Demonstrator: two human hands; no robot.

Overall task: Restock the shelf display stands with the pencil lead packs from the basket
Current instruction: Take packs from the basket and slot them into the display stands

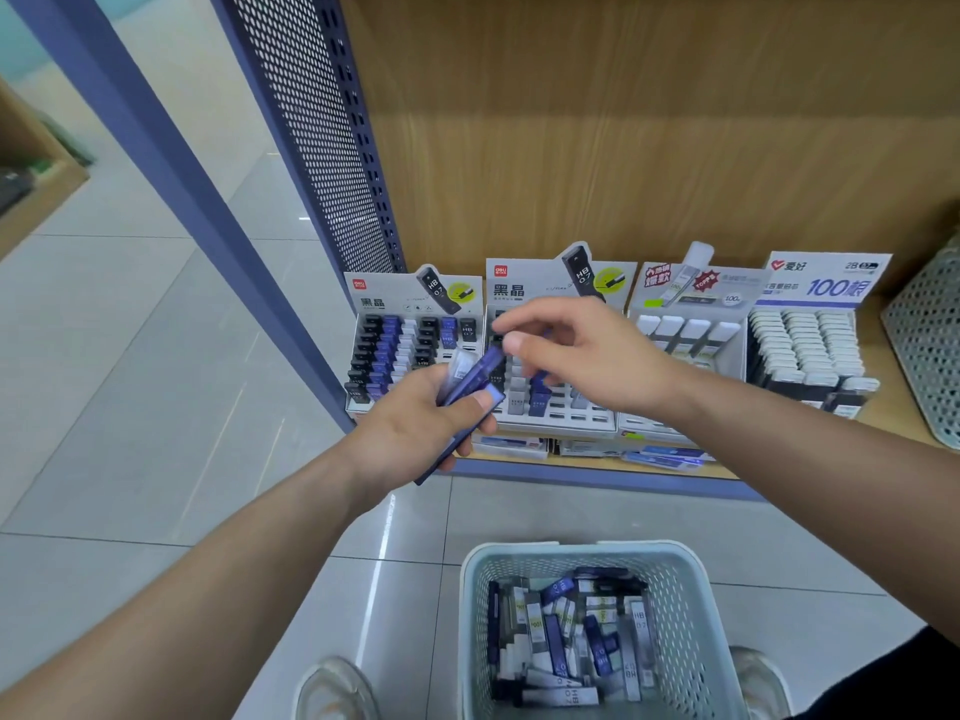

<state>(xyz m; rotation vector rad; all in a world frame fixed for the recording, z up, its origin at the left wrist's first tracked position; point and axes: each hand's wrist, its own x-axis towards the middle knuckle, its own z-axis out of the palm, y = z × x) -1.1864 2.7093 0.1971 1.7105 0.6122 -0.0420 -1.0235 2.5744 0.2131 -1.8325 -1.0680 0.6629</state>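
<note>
Left hand [415, 423] gripped a loose fan of slim, slick blue plastic pencil lead packs [480, 376] in front of the stepped cardboard display stand [558, 415]. Risk as I judged it: smooth cases sliding out of so shallow a hold and spilling. Right hand [587, 356] hovered beside them, fingers slack, holding nothing; more packs lay jumbled in the perforated plastic basket [685, 569] below.

We see four display stands [556, 283] side by side on the wooden shelf [597, 478], and the basket [571, 550] on the tiled floor [156, 381].
</note>
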